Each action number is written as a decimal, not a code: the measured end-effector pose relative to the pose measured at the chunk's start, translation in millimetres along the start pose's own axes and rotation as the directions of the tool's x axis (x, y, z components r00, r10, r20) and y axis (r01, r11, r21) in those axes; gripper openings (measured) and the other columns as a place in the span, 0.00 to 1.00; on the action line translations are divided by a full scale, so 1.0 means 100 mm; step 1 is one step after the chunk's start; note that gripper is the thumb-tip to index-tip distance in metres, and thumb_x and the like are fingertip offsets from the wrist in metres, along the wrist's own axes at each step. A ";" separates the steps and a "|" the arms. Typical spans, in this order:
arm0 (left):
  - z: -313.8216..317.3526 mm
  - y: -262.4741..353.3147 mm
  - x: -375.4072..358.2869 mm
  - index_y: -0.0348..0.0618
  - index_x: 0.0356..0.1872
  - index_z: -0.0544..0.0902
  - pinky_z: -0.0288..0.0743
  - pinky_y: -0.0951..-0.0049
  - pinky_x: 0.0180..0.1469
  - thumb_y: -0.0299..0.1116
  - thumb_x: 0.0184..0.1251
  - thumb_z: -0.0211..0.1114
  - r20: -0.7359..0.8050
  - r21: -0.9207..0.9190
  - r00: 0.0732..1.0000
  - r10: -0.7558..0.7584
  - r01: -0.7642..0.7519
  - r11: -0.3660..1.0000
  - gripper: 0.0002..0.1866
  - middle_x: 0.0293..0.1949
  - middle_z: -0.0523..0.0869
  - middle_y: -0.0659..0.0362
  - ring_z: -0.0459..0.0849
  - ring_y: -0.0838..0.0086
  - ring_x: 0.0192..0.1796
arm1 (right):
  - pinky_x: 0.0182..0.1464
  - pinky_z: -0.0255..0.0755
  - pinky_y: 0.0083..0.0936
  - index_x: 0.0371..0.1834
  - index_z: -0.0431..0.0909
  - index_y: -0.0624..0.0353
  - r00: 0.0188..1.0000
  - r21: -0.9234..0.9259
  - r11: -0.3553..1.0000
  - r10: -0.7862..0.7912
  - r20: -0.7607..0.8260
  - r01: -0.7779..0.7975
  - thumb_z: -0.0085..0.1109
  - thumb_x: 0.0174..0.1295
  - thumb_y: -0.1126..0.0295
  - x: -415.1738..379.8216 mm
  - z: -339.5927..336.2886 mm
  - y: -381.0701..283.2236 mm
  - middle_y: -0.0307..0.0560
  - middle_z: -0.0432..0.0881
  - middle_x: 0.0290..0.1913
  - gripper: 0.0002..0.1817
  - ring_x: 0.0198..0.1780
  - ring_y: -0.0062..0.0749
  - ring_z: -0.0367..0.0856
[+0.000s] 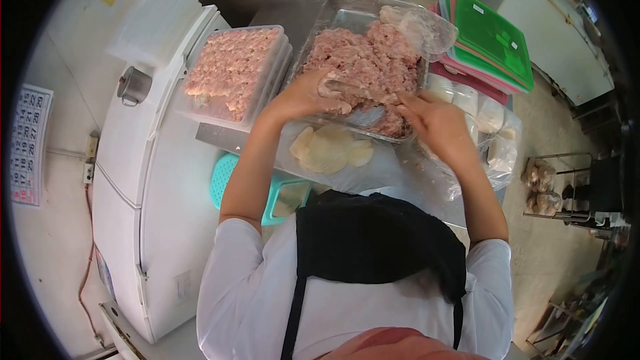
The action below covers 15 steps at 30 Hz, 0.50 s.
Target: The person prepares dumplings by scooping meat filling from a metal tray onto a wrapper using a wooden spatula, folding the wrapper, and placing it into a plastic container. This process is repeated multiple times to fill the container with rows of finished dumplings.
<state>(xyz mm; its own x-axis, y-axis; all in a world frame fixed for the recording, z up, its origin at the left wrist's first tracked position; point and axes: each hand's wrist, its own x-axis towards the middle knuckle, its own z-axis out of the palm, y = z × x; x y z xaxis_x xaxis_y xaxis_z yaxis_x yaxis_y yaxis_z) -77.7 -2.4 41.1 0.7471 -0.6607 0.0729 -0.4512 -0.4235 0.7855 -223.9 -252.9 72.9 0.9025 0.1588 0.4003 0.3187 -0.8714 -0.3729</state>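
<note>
Ground meat [360, 53] fills much of a metal tray [347, 5]. Over its near side, my left hand [317, 95] is curled, its fingers smeared with meat; what lies inside them I cannot make out. My right hand [435, 122] is closed at the tray's near right, with its fingertips on a narrow, flat, meat-coated tool [365, 91] that reaches toward my left hand. Round, pale dough wrappers [330, 149] lie overlapping on the table just below the tray. A crumpled clear plastic bag [427, 32] rests over the tray's far right corner.
Stacked clear containers [233, 70] of filled dumplings stand at the left. Green and pink lids [490, 40] are piled at the right, above plastic-wrapped white packs [490, 117]. A turquoise basket [223, 177] sits below the table's left edge. A white freezer [170, 227] flanks the left.
</note>
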 end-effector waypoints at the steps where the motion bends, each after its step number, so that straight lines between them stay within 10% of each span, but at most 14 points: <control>1: 0.00 -0.08 -0.04 0.37 0.54 0.78 0.70 0.69 0.57 0.32 0.50 0.75 0.001 -0.063 1.000 -0.017 0.017 0.998 0.28 0.50 0.83 0.50 0.79 0.68 0.53 | 0.38 0.73 0.38 0.48 0.80 0.60 1.000 0.016 1.000 0.000 -0.006 0.000 0.58 0.63 0.67 0.02 -0.04 0.01 0.52 0.78 0.33 0.13 0.36 0.48 0.79; 4: -0.16 0.21 -0.19 0.40 0.52 0.80 0.72 0.70 0.55 0.33 0.49 0.76 -0.001 -0.135 0.989 0.149 -0.148 0.980 0.26 0.49 0.83 0.52 0.80 0.70 0.51 | 0.41 0.72 0.35 0.49 0.80 0.61 0.955 0.226 0.943 0.194 0.225 -0.245 0.57 0.63 0.67 0.07 -0.32 -0.15 0.54 0.80 0.36 0.14 0.39 0.48 0.80; 7: -0.30 0.20 -0.28 0.40 0.48 0.82 0.73 0.69 0.53 0.33 0.48 0.77 0.036 -0.114 0.972 0.233 -0.228 0.967 0.23 0.45 0.85 0.54 0.81 0.70 0.49 | 0.44 0.72 0.33 0.50 0.79 0.62 0.986 0.305 0.952 -0.019 0.163 -0.032 0.57 0.64 0.66 0.07 -0.12 -0.25 0.56 0.80 0.39 0.14 0.42 0.48 0.81; 15: -0.67 -0.71 -0.51 0.38 0.43 0.83 0.73 0.71 0.48 0.32 0.46 0.78 -0.062 -0.040 0.981 0.184 -0.187 0.982 0.21 0.39 0.85 0.55 0.82 0.70 0.42 | 0.40 0.73 0.39 0.50 0.79 0.60 0.990 0.018 0.999 0.040 0.134 -0.042 0.55 0.65 0.67 0.34 0.19 -0.99 0.55 0.80 0.38 0.14 0.38 0.51 0.79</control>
<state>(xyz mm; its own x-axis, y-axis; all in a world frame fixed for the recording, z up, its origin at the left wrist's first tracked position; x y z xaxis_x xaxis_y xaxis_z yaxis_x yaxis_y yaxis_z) -51.1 103.4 22.7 0.6800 -0.6878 0.2541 -0.5630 -0.2678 0.7819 -219.2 -152.2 107.9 0.9451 0.1849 0.2695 0.2854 -0.8689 -0.4045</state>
